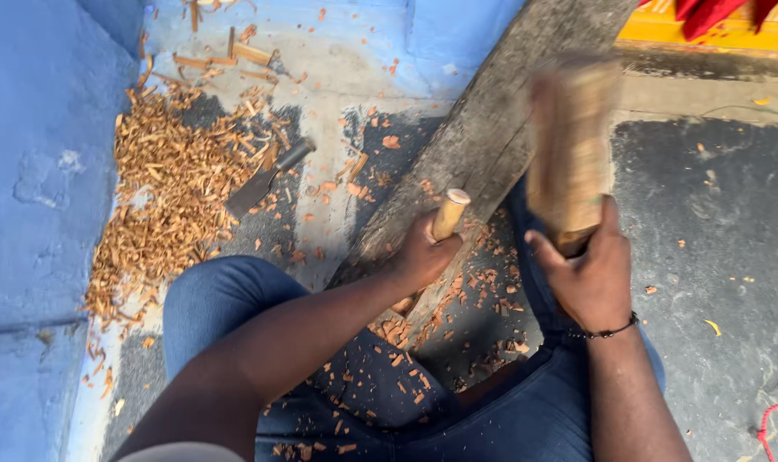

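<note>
L hand point(423, 255) grip clenched on chisel handle point(449, 214); R hand point(587, 272) grasping wooden mallet point(570, 145) (blurred) over plank point(483, 137).

Off beyond my left fingers the grey concrete floor point(714, 222) is carrying a heap of pale wood shavings point(162, 192) against the blue wall point(38, 171), a spare chisel point(265, 181) is lying beside it, and a weathered plank point(491, 128) is slanting between my hands.
</note>
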